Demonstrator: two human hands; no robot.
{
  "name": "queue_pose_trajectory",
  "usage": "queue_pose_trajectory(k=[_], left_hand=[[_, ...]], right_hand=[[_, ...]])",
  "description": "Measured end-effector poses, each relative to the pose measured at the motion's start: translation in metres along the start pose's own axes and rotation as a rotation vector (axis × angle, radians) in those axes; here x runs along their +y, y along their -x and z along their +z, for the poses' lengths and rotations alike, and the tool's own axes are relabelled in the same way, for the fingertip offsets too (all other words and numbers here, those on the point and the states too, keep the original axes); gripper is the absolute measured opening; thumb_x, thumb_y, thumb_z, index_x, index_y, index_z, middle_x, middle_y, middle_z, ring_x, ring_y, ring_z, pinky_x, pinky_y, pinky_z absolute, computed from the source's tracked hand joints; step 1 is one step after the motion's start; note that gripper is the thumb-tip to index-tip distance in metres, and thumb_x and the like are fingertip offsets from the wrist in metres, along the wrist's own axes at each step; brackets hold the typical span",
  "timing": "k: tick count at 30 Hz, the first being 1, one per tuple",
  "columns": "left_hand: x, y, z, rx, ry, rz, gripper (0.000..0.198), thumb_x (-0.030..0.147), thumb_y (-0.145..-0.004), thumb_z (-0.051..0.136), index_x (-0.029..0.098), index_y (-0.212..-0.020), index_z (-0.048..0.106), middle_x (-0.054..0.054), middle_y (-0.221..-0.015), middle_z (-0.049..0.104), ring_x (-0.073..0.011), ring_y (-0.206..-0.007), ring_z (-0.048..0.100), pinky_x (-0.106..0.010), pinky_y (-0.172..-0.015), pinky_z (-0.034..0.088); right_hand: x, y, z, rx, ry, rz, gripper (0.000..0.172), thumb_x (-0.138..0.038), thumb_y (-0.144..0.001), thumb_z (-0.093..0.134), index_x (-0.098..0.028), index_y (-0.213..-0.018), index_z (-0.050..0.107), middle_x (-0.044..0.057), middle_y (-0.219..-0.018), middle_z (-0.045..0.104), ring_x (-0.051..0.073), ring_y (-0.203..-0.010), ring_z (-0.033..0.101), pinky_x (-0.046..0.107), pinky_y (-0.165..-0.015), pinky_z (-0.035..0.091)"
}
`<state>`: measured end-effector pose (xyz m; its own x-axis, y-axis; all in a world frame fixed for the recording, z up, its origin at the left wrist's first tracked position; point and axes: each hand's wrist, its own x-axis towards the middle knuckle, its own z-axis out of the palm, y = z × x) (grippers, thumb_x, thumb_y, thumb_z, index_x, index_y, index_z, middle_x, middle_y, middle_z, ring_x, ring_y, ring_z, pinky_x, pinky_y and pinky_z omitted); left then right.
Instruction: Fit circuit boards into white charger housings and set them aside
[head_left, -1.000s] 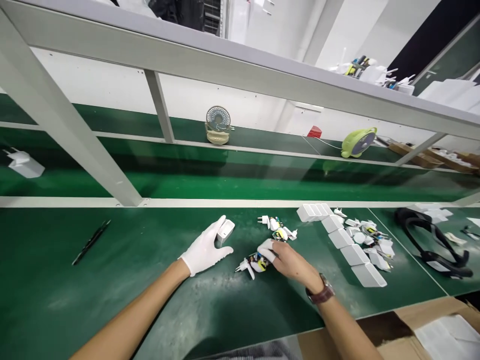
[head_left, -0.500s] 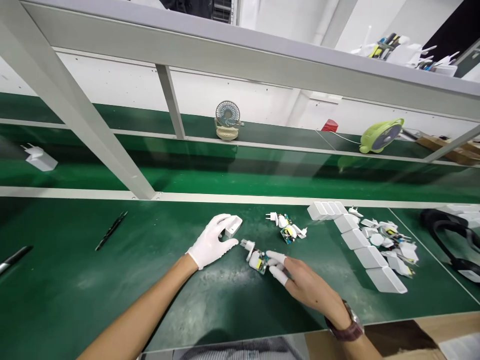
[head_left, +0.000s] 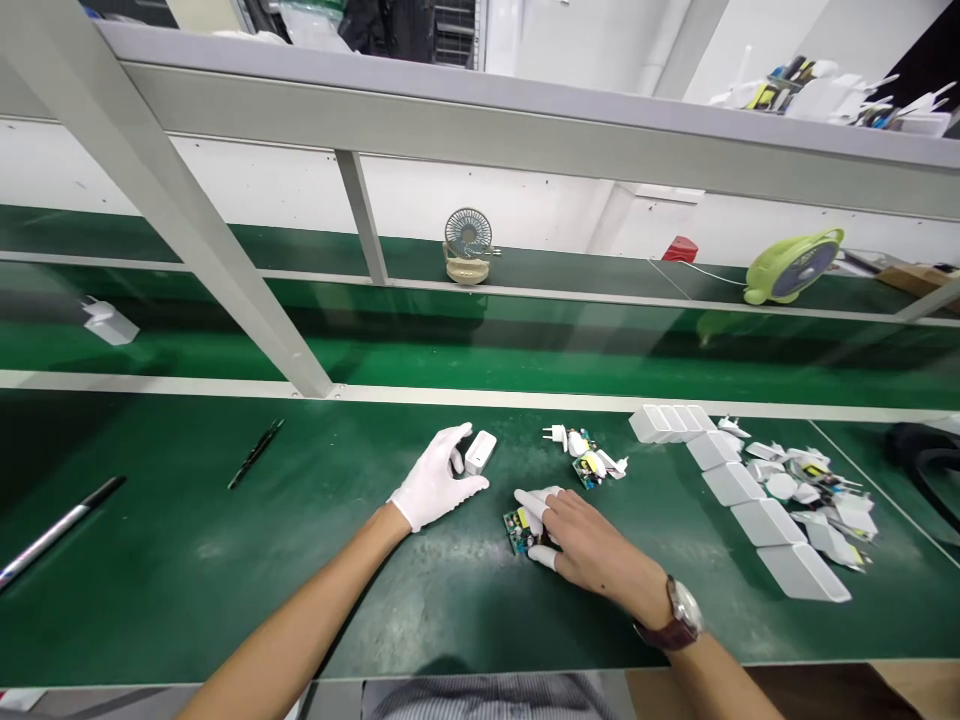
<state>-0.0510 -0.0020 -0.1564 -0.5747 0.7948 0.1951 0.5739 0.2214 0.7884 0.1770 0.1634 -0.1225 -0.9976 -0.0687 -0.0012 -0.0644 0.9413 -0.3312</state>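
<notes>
My left hand (head_left: 437, 482), in a white glove, rests on the green bench with thumb and fingers apart. Just beyond its fingertips lies a white charger housing (head_left: 481, 453); whether they touch is hard to tell. My right hand (head_left: 574, 535) wears white finger covers and has its thumb and fingers closed around a small circuit board (head_left: 517, 531) with a yellow part. The palm and fingers hide the board's right side. Further back lie more circuit boards (head_left: 589, 468) with white plugs attached.
White housings (head_left: 731, 483) stand in a bent row at the right, beside a pile of plugs and boards (head_left: 814, 485). A black pen-like tool (head_left: 255, 455) and a silver-and-black one (head_left: 64, 530) lie left. A rack post (head_left: 225, 270) rises behind; a small fan (head_left: 468, 240) stands on the shelf.
My right hand has closed over the circuit board and turned it, so the plug end is now hidden under the hand. My left hand stays by the housing. The view has shifted slightly left.
</notes>
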Motion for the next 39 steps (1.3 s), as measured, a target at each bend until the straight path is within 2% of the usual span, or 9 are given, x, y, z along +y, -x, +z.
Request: queue_pose_trajectory(k=[5, 9, 17, 22, 25, 28, 31, 34, 39], left_hand=[[0.002, -0.006, 0.001, -0.082, -0.017, -0.057, 0.109, 0.032, -0.065, 0.085, 0.028, -0.155, 0.023, -0.009, -0.142, 0.050, -0.0213, -0.099, 0.058, -0.042, -0.096, 0.050], [0.005, -0.014, 0.001, -0.193, -0.088, -0.063, 0.114, 0.034, -0.065, 0.084, 0.030, -0.158, 0.017, -0.008, -0.145, 0.052, -0.0323, -0.126, 0.048, -0.049, -0.109, 0.038], [0.005, -0.025, -0.011, -0.324, -0.176, -0.058, 0.104, 0.042, -0.066, 0.082, 0.027, -0.155, 0.030, -0.010, -0.115, 0.061, -0.0313, -0.111, 0.056, -0.045, -0.098, 0.047], [0.009, -0.023, 0.005, -0.140, -0.194, 0.004, 0.066, 0.041, -0.060, 0.086, 0.023, -0.120, 0.065, -0.006, -0.108, 0.066, -0.0294, -0.104, 0.058, -0.043, -0.094, 0.049], [0.014, -0.015, 0.017, 0.021, -0.175, 0.065, 0.054, 0.032, -0.057, 0.086, 0.020, -0.106, 0.065, -0.009, -0.111, 0.065, -0.0297, -0.106, 0.059, -0.043, -0.095, 0.049], [0.019, -0.010, 0.022, 0.031, -0.180, 0.148, 0.040, 0.021, -0.061, 0.080, 0.021, -0.099, 0.065, -0.008, -0.105, 0.067, -0.0274, -0.100, 0.064, -0.039, -0.091, 0.052], [0.021, -0.011, 0.023, -0.023, -0.217, 0.170, 0.026, 0.016, -0.069, 0.071, 0.021, -0.093, 0.065, -0.007, -0.094, 0.069, -0.0246, -0.089, 0.067, -0.037, -0.085, 0.053], [0.020, -0.012, 0.023, 0.013, -0.235, 0.200, 0.031, 0.016, -0.071, 0.069, 0.020, -0.101, 0.063, -0.009, -0.098, 0.070, -0.0262, -0.093, 0.067, -0.039, -0.087, 0.054], [0.023, -0.011, 0.023, 0.004, -0.258, 0.264, 0.034, 0.017, -0.071, 0.068, 0.019, -0.105, 0.063, -0.011, -0.103, 0.070, -0.0284, -0.099, 0.067, -0.042, -0.089, 0.054]], right_hand=[[0.014, 0.002, 0.008, 0.021, -0.069, -0.004, 0.077, -0.015, -0.086, 0.065, -0.022, -0.155, 0.030, 0.014, -0.134, 0.058, 0.035, -0.133, 0.048, 0.055, -0.108, 0.045], [0.017, 0.001, 0.008, 0.070, -0.096, -0.070, 0.070, -0.012, -0.087, 0.058, -0.022, -0.152, 0.034, 0.013, -0.126, 0.061, 0.032, -0.126, 0.054, 0.053, -0.104, 0.049], [0.024, -0.026, -0.031, 0.335, -0.266, -0.021, 0.062, -0.018, -0.089, 0.058, -0.026, -0.148, 0.040, 0.013, -0.137, 0.052, 0.026, -0.119, 0.058, 0.046, -0.101, 0.052], [0.035, -0.046, -0.023, 0.529, -0.357, 0.017, 0.057, -0.021, -0.087, 0.064, -0.025, -0.141, 0.047, 0.011, -0.127, 0.060, 0.026, -0.116, 0.060, 0.047, -0.101, 0.052], [0.039, -0.049, -0.006, 0.641, -0.362, -0.051, 0.052, -0.018, -0.087, 0.063, -0.025, -0.137, 0.052, 0.010, -0.126, 0.062, 0.025, -0.112, 0.063, 0.048, -0.102, 0.051], [0.039, -0.044, 0.006, 0.729, -0.330, -0.106, 0.055, -0.016, -0.086, 0.065, -0.026, -0.139, 0.051, 0.012, -0.132, 0.059, 0.027, -0.117, 0.061, 0.049, -0.103, 0.051], [0.036, -0.038, 0.009, 0.707, -0.328, -0.104, 0.061, -0.015, -0.087, 0.065, -0.025, -0.143, 0.047, 0.014, -0.135, 0.056, 0.026, -0.113, 0.063, 0.045, -0.098, 0.054], [0.032, -0.036, 0.007, 0.617, -0.383, -0.072, 0.067, -0.015, -0.088, 0.064, -0.025, -0.149, 0.038, 0.014, -0.133, 0.057, 0.021, -0.095, 0.067, 0.041, -0.091, 0.057], [0.029, -0.036, 0.005, 0.523, -0.425, -0.066, 0.069, -0.014, -0.088, 0.063, -0.025, -0.150, 0.034, 0.012, -0.127, 0.059, 0.019, -0.091, 0.066, 0.041, -0.093, 0.056]])
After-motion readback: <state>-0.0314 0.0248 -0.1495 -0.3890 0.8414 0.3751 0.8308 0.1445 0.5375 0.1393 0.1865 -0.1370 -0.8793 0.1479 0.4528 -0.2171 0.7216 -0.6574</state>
